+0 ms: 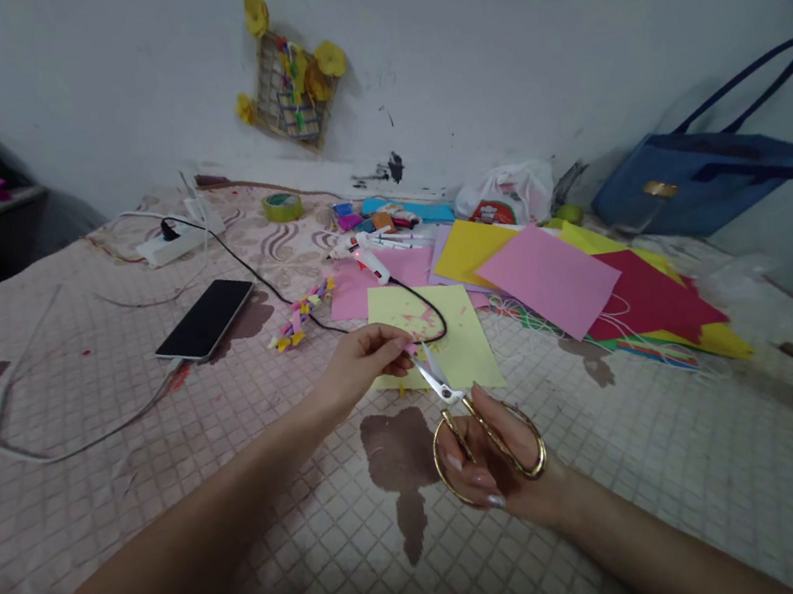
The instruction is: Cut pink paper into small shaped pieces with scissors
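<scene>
My right hand [495,453] is closed around the gold handles of a pair of scissors [446,392], whose blades are parted and point up and left. Between the fingertips of my left hand [368,354] is a small pink paper piece [411,347], right by the blade tips. Beneath and beyond them, a pale yellow sheet [466,326] carries small pink scraps. A white glue gun [371,263] with a black cable rests on pink paper behind it. Left of that lies a strand of pink, purple and yellow paper pieces [302,315].
A phone [207,319] with a white cable and a power strip [170,241] are at the left. Coloured sheets [552,276] and white string lie to the right, before a blue handbag [703,175]. Green-yellow tape [282,207] sits near the wall.
</scene>
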### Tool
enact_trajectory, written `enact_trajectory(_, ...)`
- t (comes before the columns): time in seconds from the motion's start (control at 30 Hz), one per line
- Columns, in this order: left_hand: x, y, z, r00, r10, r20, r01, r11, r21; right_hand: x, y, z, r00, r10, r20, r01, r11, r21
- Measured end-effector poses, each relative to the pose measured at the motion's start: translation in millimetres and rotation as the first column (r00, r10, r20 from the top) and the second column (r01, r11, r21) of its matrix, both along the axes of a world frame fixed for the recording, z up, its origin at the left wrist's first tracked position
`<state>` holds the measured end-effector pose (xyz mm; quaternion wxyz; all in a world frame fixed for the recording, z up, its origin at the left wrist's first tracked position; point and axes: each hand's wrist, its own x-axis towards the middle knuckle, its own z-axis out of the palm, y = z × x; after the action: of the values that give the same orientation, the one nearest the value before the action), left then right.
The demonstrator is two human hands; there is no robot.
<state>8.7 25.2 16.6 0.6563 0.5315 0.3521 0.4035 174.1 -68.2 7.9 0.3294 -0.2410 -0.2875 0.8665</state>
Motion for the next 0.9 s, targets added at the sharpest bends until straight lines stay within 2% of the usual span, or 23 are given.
enact_trajectory(0.9,-1.5,4.1,-5.6,0.999,-0.027,0.02,0.026,1.0,0.014,0.3,0.9,2.0,0.999,0.019,-0.035,-0.018,1.0,0.01)
